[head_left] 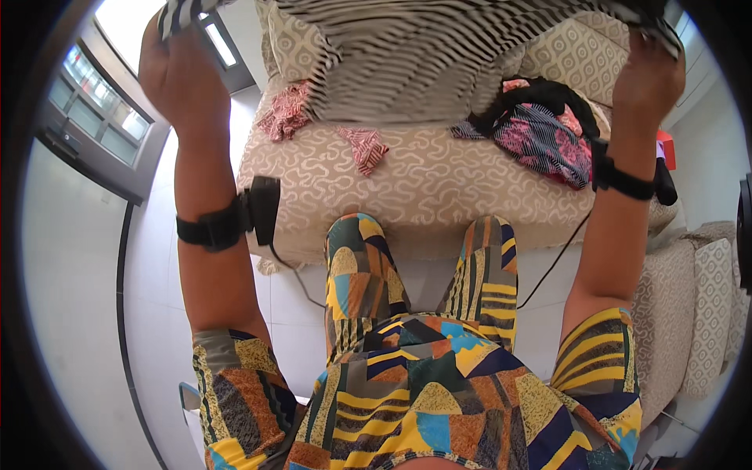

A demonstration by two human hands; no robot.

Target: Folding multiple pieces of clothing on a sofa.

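A black-and-white striped garment (407,59) is stretched out in the air between my two raised hands, blurred by motion. My left hand (178,74) grips one end of it at the upper left. At the upper right my right hand (650,82) is closed on the other end, where the cloth looks darker. Below the hanging cloth lies a sofa seat (313,176) with a beige patterned cover. The garment's top edge runs out of view, so its exact kind cannot be told.
On the seat lie a red-and-white patterned cloth (364,149) and a pile of dark, pink-flowered clothes (544,145). Cushions (576,59) lean at the back. Another sofa (662,329) stands at right, a door (98,117) at left. Cables hang from the black straps (211,227) on my forearms.
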